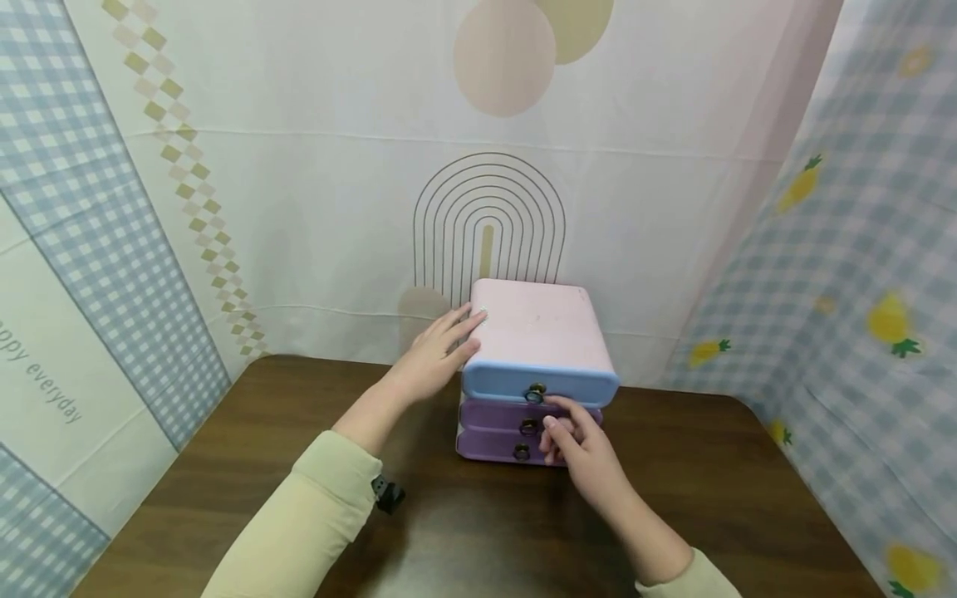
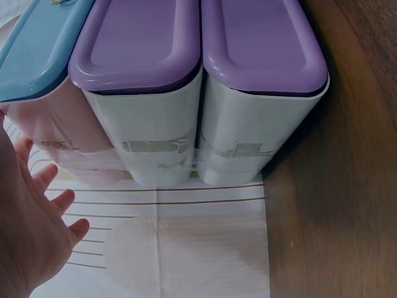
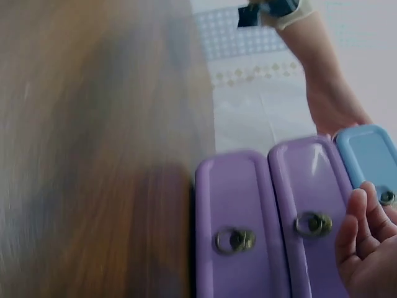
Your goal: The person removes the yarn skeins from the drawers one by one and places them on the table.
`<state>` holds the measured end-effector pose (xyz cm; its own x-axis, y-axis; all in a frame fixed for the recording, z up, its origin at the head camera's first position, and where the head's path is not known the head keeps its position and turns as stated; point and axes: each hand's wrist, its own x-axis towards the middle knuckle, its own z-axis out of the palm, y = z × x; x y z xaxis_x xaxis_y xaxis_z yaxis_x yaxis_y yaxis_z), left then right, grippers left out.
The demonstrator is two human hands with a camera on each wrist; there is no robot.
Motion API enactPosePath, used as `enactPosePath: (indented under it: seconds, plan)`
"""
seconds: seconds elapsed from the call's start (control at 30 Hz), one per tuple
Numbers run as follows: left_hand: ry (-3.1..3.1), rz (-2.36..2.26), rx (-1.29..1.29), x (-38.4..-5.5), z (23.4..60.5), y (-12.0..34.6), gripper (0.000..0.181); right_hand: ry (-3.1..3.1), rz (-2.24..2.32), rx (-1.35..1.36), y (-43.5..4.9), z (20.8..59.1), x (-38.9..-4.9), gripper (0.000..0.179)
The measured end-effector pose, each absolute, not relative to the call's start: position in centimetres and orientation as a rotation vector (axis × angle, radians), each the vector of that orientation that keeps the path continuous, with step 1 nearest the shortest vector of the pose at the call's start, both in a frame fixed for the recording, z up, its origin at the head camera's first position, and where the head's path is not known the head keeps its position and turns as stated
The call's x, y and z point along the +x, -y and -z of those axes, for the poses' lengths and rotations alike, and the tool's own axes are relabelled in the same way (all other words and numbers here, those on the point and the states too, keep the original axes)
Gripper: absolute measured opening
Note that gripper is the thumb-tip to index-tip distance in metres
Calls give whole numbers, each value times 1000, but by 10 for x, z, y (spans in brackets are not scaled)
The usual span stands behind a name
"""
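A small three-drawer cabinet stands on the table, its drawers stacked. Its top [image 1: 538, 324] is pale pink, the upper drawer front [image 1: 493, 382] is blue, and the middle drawer front [image 2: 136, 43] and bottom drawer front [image 3: 232, 192] are purple. Each front bears a brass ring pull [image 3: 313, 224]. My left hand [image 1: 429, 357] has its fingers spread, the fingertips at the left edge of the top. My right hand [image 1: 583, 448] is in front of the cabinet, index fingertip right at the blue drawer's ring pull [image 1: 534, 394]. The thumb stands apart below it; the other fingers bend loosely.
The brown wooden table [image 1: 478, 531] extends to both sides of the cabinet. A white patterned cloth [image 1: 336, 208] hangs close behind it. Checked cloth [image 1: 822, 274] with pineapples hangs at the right, and blue checked cloth [image 1: 75, 166] at the left.
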<state>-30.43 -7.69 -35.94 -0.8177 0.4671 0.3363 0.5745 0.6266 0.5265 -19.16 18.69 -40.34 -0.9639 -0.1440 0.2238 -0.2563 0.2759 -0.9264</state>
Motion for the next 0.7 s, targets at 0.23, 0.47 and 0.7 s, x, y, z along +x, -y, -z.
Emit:
enactPosePath:
  seconds: [0.23,0.47,0.7]
  plan:
    - [2706,929,-835,-306,358,74,63,2349,-1986,315,-175,399,-193,36]
    - [2706,936,-824,-308,355,71,61,2363,-1947,223,-170,399,-197,26]
    - [2689,966,-815,-308,357,69,63,2367,-1944,178,-168,397,-199,25]
